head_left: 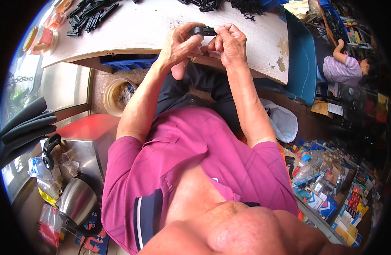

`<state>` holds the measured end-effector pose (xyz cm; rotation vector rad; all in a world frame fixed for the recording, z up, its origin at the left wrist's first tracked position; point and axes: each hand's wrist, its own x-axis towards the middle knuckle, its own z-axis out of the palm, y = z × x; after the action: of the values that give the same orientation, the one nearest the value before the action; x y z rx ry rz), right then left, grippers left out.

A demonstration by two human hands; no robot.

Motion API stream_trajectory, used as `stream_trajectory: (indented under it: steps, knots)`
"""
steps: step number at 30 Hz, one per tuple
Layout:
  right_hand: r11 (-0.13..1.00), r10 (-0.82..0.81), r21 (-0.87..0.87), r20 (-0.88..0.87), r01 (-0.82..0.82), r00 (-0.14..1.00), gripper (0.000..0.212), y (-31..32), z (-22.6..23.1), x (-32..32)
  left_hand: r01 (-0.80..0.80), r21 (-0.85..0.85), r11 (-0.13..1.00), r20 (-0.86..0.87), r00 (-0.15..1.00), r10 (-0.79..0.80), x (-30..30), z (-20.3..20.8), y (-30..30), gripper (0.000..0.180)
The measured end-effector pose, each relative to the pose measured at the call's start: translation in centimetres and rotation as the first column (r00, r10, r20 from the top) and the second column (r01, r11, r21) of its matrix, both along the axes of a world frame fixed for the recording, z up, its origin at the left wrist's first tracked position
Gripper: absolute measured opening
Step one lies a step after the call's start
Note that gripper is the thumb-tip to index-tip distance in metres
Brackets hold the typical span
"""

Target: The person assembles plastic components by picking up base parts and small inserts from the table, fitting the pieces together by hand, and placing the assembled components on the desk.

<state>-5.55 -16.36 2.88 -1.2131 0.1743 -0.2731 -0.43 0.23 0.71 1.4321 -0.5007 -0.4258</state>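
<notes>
Above the front edge of the pale worktable [140, 25], my two hands meet at a small black plastic piece [209, 31]; its exact kind is too small to make out. My left hand [178, 46] is closed around the thicker, rounded end, thumb against it. At the thinner right end, my right hand [230, 44] pinches with bent fingers. Long, narrow black plastic parts [91, 17] lie heaped on the table's far left, and more black parts [204, 3] sit at its far edge.
Left of the table top stands a lidded jar [39, 40]. A round bucket [114, 97] is on the floor below, and a blue crate [129, 63] sits under the table. A teal chair [304, 55] adjoins the right end; another person [344, 68] is beyond it. A steel kettle [78, 199] stands lower left.
</notes>
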Motion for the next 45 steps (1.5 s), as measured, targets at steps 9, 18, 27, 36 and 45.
stream_trajectory:
  steps: [9,18,27,36,45]
  knots:
    - [0.998,0.002,-0.056,-0.054,-0.005,0.999,0.013,0.7,-0.4,-0.1,-0.046,0.018,0.999,0.119,0.992,0.044,-0.1,-0.1,-0.7,0.032]
    - [0.995,-0.070,-0.077,-0.200,0.056,0.977,0.020,0.3,0.1,1.9,-0.338,-0.114,0.934,-0.019,0.941,0.339,-0.4,0.3,-1.7,0.014]
    - [0.946,-0.322,-0.213,-0.552,0.243,0.769,0.027,0.4,1.8,8.0,-0.338,-0.270,0.902,-0.089,0.941,0.326,-0.1,-0.1,-1.5,0.031]
    - [0.925,-0.373,-0.294,-0.574,0.242,0.729,0.017,1.0,2.1,10.1,-0.346,-0.363,0.865,-0.133,0.938,0.319,0.4,-0.6,-1.7,0.031]
    - [0.951,-0.310,-0.185,-0.524,0.249,0.793,0.023,-0.1,0.9,9.1,-0.440,-0.493,0.751,-0.346,0.890,0.295,1.6,-0.9,-1.7,0.033]
